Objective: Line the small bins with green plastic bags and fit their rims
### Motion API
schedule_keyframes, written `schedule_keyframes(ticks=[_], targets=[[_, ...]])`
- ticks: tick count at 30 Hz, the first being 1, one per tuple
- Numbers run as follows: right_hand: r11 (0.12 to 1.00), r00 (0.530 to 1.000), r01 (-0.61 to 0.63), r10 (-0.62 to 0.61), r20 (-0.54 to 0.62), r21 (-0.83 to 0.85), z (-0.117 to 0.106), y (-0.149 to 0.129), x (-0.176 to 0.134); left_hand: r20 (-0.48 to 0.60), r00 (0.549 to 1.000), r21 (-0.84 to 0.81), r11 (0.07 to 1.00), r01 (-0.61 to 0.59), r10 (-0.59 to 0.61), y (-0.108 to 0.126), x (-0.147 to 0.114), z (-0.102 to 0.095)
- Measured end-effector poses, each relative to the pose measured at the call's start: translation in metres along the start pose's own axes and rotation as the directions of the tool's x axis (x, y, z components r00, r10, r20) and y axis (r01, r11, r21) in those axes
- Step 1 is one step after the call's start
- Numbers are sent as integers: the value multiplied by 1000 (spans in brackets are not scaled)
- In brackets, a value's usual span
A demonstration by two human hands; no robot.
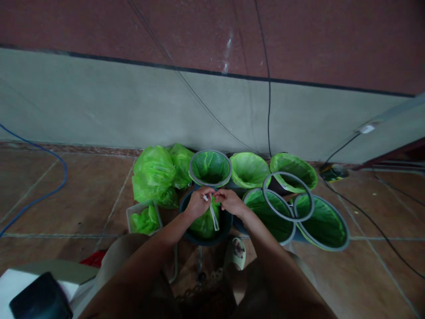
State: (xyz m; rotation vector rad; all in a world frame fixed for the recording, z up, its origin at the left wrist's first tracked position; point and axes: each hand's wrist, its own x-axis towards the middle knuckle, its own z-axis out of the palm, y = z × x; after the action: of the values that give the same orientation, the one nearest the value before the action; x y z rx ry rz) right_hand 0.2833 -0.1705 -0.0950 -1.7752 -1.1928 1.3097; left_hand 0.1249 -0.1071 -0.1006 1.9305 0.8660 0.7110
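Note:
My left hand (198, 203) and my right hand (229, 200) meet over a dark blue trash bin (229, 223), fingers closed in a pinch. Between them is the gathered top of a green trash bag (202, 226) that sits inside this bin. A white drawstring (214, 215) runs between my fingers, and a loop of it hangs down over the bag. Exactly how the strands cross at the fingertips is too small to make out.
Lined bins, such as a grey-rimmed one (210, 153), stand behind and to the right. A loose grey ring (311, 195) rests across two of them. Full green bags (154, 173) and a small white bin (133, 212) are at left. Cables (372, 210) cross the floor.

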Motion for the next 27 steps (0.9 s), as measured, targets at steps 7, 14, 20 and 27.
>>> schedule_keyframes(ticks=[7, 14, 20, 27], targets=[[988, 1000, 4, -7, 18, 156, 1, -1, 2, -15, 989, -95, 985, 146, -148, -1, -4, 4], [951, 994, 34, -65, -91, -307, 3, -9, -2, 112, 967, -255, 934, 251, -230, -5, 2, 4], [639, 986, -4, -126, -110, -770, 10, -34, -16, 117, 957, -178, 942, 285, -267, -3, 5, 0], [499, 977, -177, -16, -213, -848, 0, -24, -17, 113, 973, 133, 973, 188, -203, -7, 5, -9]])
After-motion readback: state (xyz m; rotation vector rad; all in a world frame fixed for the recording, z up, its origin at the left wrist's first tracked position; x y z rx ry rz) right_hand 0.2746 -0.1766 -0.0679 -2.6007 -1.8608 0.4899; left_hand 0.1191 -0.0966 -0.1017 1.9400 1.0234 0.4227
